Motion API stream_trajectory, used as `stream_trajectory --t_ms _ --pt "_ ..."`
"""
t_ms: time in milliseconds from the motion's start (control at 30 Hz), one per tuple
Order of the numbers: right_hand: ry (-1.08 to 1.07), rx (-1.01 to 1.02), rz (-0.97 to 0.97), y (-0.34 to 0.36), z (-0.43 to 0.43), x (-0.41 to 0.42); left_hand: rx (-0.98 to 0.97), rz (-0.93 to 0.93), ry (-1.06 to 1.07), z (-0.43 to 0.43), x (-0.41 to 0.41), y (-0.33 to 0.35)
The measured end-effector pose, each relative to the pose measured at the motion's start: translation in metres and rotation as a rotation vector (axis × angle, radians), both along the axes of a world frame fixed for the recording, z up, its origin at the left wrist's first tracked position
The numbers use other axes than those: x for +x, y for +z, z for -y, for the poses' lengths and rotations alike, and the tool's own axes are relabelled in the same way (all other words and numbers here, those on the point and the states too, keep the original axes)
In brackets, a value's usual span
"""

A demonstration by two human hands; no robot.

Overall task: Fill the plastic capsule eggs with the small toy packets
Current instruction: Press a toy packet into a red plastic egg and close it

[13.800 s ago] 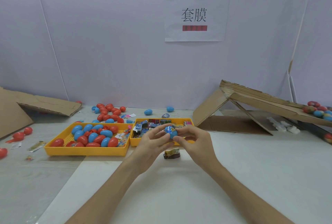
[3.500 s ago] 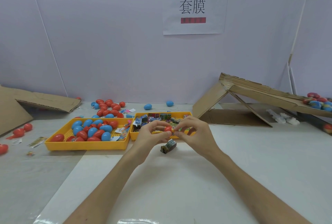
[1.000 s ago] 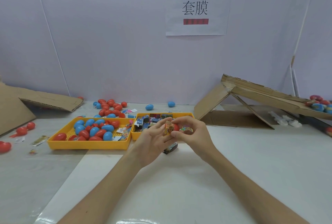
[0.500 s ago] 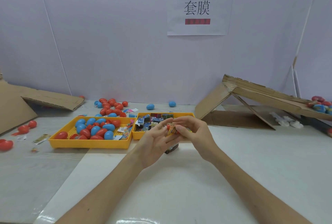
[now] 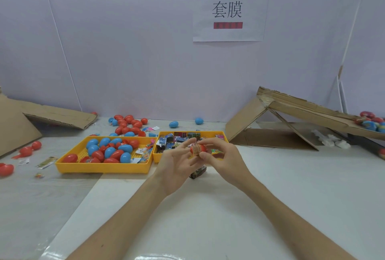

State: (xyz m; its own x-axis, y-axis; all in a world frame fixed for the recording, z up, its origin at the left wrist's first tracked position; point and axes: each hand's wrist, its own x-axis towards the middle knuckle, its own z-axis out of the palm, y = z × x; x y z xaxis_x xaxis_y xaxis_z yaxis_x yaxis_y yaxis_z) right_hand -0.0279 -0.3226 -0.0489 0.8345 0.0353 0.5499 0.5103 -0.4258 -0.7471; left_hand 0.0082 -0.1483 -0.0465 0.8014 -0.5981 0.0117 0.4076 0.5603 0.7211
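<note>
A red capsule egg (image 5: 201, 148) is held up over the table in front of the trays, with a small toy packet (image 5: 195, 149) sticking out of it on its left side. My right hand (image 5: 224, 155) grips the egg from the right with curled fingers and thumb. My left hand (image 5: 179, 160) pinches the packet at its fingertips, palm turned up. A yellow tray (image 5: 104, 167) on the left holds several red and blue eggs. A second yellow tray (image 5: 223, 134) behind my hands holds several toy packets.
A dark toy packet (image 5: 198, 172) lies on the table under my hands. Loose red and blue eggs (image 5: 129, 124) are scattered behind the trays and at the far left. A cardboard ramp (image 5: 302, 113) stands at the right, with flat cardboard (image 5: 52, 113) at the left.
Over the last second the packet has gone partly into the red egg between my hands. My hands stayed in the same spot above the table.
</note>
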Motion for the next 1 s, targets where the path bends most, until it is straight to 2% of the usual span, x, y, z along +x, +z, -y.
stream_trajectory --t_ms 133,367,567,1000 --pt "-0.006 0.046 -0.002 0.0007 0.0014 0.0 0.017 0.052 -0.002 -0.0001 -0.0033 0.0022" --pt "-0.001 0.245 -0.079 0.0005 0.0006 0.0011 0.034 0.107 0.015 -0.0007 -0.0048 0.0031" --pt "0.138 0.442 -0.222 0.002 0.003 0.0011 0.039 0.12 0.007 -0.0009 -0.0074 0.0027" --pt "0.178 0.52 -0.302 0.0029 0.0091 0.002 0.099 0.24 0.013 0.0023 -0.0017 -0.0015"
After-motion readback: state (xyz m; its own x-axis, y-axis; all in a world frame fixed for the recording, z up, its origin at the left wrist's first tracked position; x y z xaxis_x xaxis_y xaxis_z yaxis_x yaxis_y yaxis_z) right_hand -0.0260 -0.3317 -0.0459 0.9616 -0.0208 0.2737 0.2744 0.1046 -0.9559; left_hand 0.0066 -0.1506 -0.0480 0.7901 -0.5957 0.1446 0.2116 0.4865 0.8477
